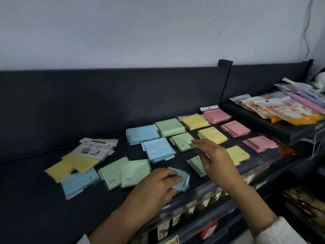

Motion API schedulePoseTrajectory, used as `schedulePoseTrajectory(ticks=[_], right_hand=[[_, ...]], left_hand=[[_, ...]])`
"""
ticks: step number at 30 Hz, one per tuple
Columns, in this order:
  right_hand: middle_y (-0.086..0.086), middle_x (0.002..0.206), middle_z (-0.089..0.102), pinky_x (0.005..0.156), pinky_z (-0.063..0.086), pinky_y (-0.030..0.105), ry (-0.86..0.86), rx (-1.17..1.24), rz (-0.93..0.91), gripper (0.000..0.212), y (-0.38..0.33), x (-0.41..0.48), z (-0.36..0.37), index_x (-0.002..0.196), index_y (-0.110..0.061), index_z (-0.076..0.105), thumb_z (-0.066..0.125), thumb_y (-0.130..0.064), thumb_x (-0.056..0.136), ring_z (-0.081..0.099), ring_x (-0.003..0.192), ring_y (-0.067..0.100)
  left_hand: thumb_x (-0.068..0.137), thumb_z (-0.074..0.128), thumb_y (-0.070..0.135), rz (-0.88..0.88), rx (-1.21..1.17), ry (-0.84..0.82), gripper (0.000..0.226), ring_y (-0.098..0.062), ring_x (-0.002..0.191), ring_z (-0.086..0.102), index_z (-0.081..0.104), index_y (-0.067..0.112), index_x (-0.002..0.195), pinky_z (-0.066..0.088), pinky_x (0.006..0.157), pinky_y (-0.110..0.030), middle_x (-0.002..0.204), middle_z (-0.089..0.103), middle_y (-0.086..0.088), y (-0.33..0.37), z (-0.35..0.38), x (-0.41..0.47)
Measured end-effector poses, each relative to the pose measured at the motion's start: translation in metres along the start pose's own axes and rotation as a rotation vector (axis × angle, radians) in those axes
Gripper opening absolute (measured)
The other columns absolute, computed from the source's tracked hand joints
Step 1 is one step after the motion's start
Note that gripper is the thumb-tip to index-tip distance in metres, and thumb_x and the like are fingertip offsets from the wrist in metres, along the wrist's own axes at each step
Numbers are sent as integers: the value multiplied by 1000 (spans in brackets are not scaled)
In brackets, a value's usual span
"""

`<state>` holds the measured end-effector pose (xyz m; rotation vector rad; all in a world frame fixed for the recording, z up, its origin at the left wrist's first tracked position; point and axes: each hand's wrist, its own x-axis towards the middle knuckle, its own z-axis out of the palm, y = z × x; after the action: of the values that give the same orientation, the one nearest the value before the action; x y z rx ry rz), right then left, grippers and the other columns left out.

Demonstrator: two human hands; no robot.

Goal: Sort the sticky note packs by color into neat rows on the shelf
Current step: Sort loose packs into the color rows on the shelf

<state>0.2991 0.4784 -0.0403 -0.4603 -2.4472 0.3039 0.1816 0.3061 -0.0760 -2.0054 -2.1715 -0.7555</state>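
Head view: I looked down on a dark flat shelf (pixel 35 199) with a dark back panel (pixel 105 95) under a pale wall.
Left hand: my left hand (pixel 158 187) lay palm down near the shelf's front edge, fingers on top of a blue sticky note pack (pixel 182 181) and thumb at its near side, pinching it. The pack sat skewed and blurred.
Right hand: my right hand (pixel 216 159) was wide, fingers straight and pointing left, holding nothing. Its fingertips (pixel 193 143) were over the middle green stack (pixel 182 141); contact could not be told.
Sorted area: colours ran in columns from back to front. Three pink stacks (pixel 235 128) lay furthest right and three yellow stacks (pixel 212 135) just beside them. Next came green, with the back green stack (pixel 169 127) clear and the front green stack (pixel 196 163) partly hidden behind my right hand. Two blue stacks (pixel 159 149) stood furthest left.
Unsorted heap: at left, well apart from the columns, lay loose yellow packs (pixel 70 164), a loose blue pack (pixel 80 182), two loose green packs (pixel 135 173) and a white-backed pack (pixel 95 148) face down, all overlapping.
Neighbouring tray: a raised black tray (pixel 263 127) at right held orange-and-white packets (pixel 284 111).
Sleeve: a white knitted cuff (pixel 281 233) covered my right forearm.
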Motion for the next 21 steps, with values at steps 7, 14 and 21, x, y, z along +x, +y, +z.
schedulePoseTrajectory(ticks=[7,14,21], right_hand=[[3,114,66,93,32,6,-6,30,11,31,-4,-3,3,109,-10,69,62,5,82,63,104,17],[3,113,67,93,42,21,10,65,-23,33,-11,-2,9,107,-10,70,63,7,80,64,103,18],[5,112,67,94,44,20,-38,79,-72,35,-26,5,20,108,-8,70,64,9,78,65,102,18]], left_hand=[[75,43,73,-118,-6,-68,68,4,130,25,50,34,130,14,99,-7,141,35,23,-2,0,0],[93,49,33,-176,-142,-84,33,1,134,26,52,29,125,17,106,-11,145,37,16,3,1,6],[98,39,37,-98,-91,-144,37,-3,142,6,45,27,133,3,116,-23,150,29,12,-3,-3,-3]])
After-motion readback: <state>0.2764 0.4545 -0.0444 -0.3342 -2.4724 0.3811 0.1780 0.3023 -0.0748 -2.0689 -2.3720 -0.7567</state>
